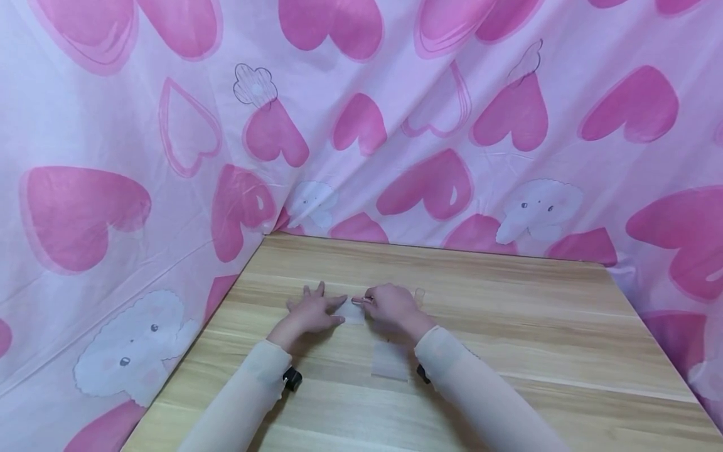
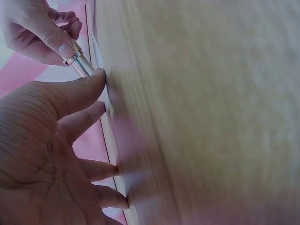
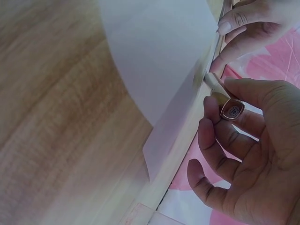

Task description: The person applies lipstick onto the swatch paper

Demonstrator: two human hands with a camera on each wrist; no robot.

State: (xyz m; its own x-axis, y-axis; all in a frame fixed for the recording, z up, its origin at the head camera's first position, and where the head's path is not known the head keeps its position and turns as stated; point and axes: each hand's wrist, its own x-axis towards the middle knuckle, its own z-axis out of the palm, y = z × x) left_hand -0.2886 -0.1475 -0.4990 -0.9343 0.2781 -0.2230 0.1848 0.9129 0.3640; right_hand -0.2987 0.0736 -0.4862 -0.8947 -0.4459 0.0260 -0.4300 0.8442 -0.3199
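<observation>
My right hand (image 1: 392,306) pinches a lipstick (image 1: 361,301) between thumb and fingers. In the right wrist view the lipstick (image 3: 219,90) shows a shiny, gold-rimmed base with a small printed label. Its other end points left, toward my left hand (image 1: 316,312). That hand rests with spread fingers on the table, thumb and index finger at a small white paper (image 1: 354,316). From the left wrist, the metallic lipstick tube (image 2: 82,64) appears just beyond the left thumb. The tip is hidden behind that thumb there.
Nearer the body, a second pale paper (image 1: 390,362) lies on the wood-grain table (image 1: 536,339). A small clear cap (image 1: 419,296) stands just right of the right hand. Pink heart-patterned cloth (image 1: 361,125) hangs along the table's back and left edges.
</observation>
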